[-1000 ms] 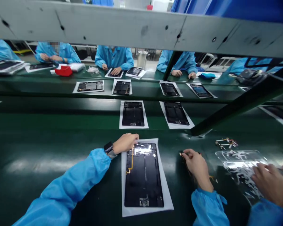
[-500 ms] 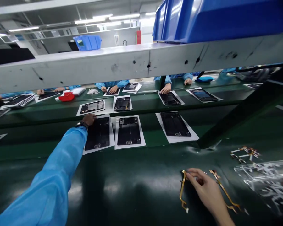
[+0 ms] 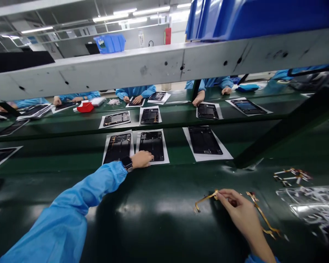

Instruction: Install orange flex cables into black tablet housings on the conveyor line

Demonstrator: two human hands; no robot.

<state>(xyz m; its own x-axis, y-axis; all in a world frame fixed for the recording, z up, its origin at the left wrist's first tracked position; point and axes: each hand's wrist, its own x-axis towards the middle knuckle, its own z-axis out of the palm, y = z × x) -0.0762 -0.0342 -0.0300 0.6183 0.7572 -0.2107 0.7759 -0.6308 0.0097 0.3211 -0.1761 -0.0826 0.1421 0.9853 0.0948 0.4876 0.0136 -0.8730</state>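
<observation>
My left hand (image 3: 142, 159), a watch on its wrist, is closed at the lower edge of an open black tablet housing (image 3: 152, 143) that rests on white paper. Directly to its left, a second tablet housing (image 3: 117, 144) lies partly behind my wrist. Between thumb and fingertips, my right hand (image 3: 237, 208) pinches the end of a gold flex cable (image 3: 205, 199), whose free length points left above the green bench. Another flex cable (image 3: 265, 219) lies just right of that hand.
More flex cables (image 3: 292, 177) and a clear tray (image 3: 312, 195) with pale strips lie at right. A slanted dark post (image 3: 285, 124) and a metal shelf beam (image 3: 153, 67) carrying a blue bin (image 3: 252, 18) cross the view. Co-workers' hands (image 3: 199, 98) handle tablets opposite.
My left hand has moved right and nearer, from the left tablet housing to the lower edge of the neighbouring one. In my right hand the flex cable has swung from hanging down to pointing left.
</observation>
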